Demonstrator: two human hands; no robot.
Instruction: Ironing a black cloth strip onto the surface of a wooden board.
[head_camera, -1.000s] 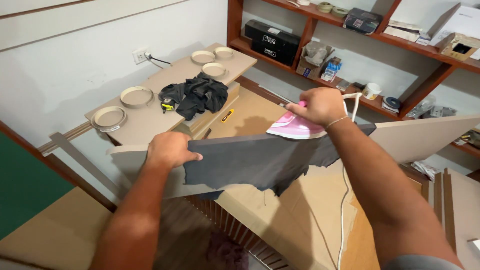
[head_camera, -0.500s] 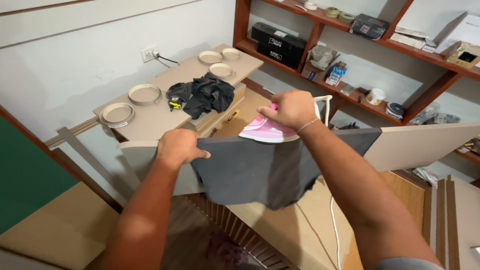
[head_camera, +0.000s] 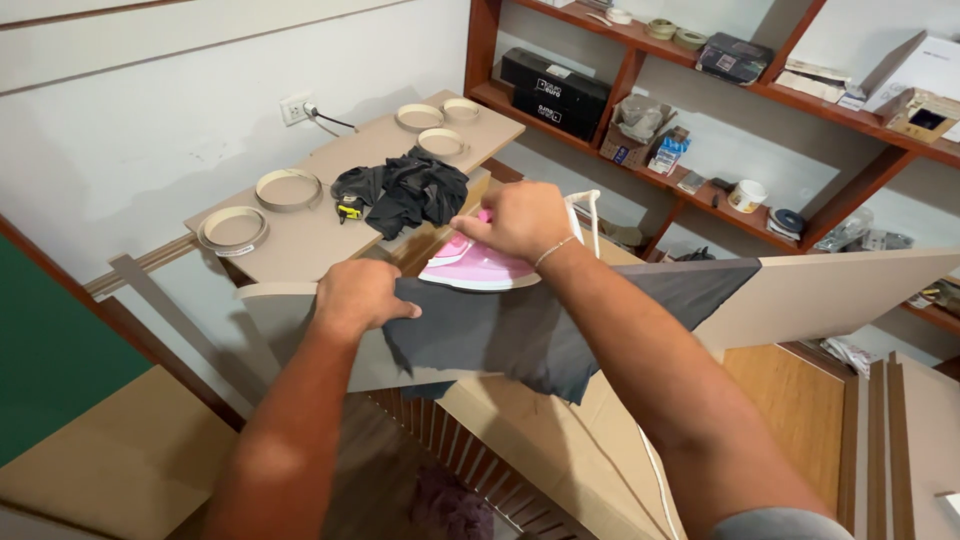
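My right hand (head_camera: 520, 220) grips the handle of a pink clothes iron (head_camera: 470, 268) whose soleplate rests on a dark grey cloth (head_camera: 540, 325). The cloth lies spread over a long pale board (head_camera: 830, 295) and hangs off its near edge. Fingers curled, my left hand (head_camera: 357, 297) presses down on the cloth's left edge, pinning it to the board just left of the iron. A white cord (head_camera: 592, 215) loops up behind the iron and my right wrist.
Behind the board is a tan table (head_camera: 300, 240) with a crumpled black garment (head_camera: 405, 190), a yellow tape measure (head_camera: 349, 210) and several rolls of edge banding (head_camera: 287, 188). A wall socket (head_camera: 296, 108) is above it. Red-brown shelves (head_camera: 700, 110) hold boxes and containers at right.
The iron and my right hand have slid left along the cloth, closer to my left hand. The left hand stays pressed on the cloth's edge.
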